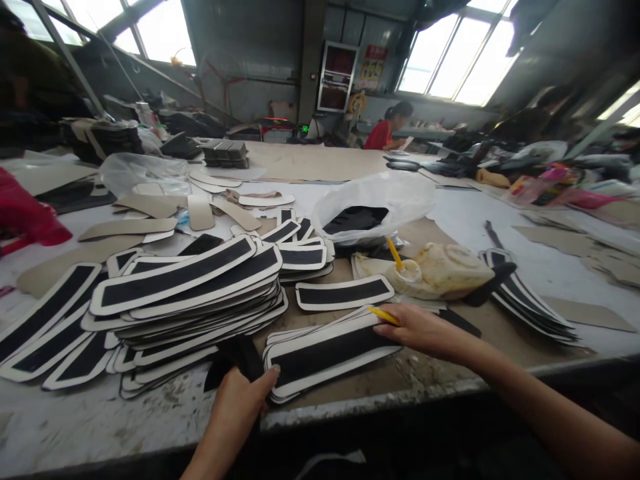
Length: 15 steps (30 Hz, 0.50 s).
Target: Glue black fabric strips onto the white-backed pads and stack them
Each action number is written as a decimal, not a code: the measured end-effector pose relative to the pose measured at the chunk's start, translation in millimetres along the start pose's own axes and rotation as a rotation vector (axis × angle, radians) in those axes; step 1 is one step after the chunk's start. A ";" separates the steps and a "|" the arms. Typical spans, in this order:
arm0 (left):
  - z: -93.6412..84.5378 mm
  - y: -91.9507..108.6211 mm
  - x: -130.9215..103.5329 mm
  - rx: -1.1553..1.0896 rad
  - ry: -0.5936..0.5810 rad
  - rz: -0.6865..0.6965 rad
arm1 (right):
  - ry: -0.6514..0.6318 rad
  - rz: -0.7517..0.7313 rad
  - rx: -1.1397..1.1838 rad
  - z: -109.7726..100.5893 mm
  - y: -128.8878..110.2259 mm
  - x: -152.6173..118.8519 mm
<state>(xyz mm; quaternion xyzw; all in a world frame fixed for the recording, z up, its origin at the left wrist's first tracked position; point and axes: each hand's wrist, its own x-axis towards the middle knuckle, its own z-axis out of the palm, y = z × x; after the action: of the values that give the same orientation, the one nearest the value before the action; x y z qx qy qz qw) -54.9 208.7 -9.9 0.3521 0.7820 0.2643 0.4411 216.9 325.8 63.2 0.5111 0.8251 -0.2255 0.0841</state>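
My left hand (pixel 239 403) is at the table's front edge, its thumb pressed on the left end of a curved black panel with a white border (pixel 330 353). This panel tops a small fanned stack. Against the curled fingers of that hand lies a black piece of material (pixel 233 357); the fingertips are hidden. My right hand (pixel 420 330) grips a slim yellow stick (pixel 384 316) over the panel's right end. One similar panel (pixel 345 293) lies just behind the stack. Beyond it, a stained, pale plastic container (pixel 445 270) lies on its side with another yellow stick (pixel 394 255) standing in its opening.
A tall pile of bordered panels (pixel 200 300) leans to the left. More panels (pixel 533 303) are fanned on the right. Behind are a clear plastic bag (pixel 380 200) and beige cut pieces (pixel 150 205). A person in red (pixel 381 133) sits at the far side.
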 end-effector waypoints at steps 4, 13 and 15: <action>0.8 5.5 -2.7 0.055 0.039 -0.021 | 0.098 0.103 -0.064 11.1 -0.2 3.9; 6.4 0.0 3.5 0.154 0.120 -0.010 | 0.118 0.166 -0.118 25.6 6.1 16.4; 6.4 1.3 3.9 0.130 0.170 -0.012 | 0.094 0.141 -0.099 26.3 10.0 19.0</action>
<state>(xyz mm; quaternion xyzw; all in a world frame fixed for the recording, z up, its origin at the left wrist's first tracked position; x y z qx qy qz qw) -50.3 213.2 -14.0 0.3516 0.8342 0.2393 0.3510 214.5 332.8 30.1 0.5731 0.8003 -0.1536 0.0859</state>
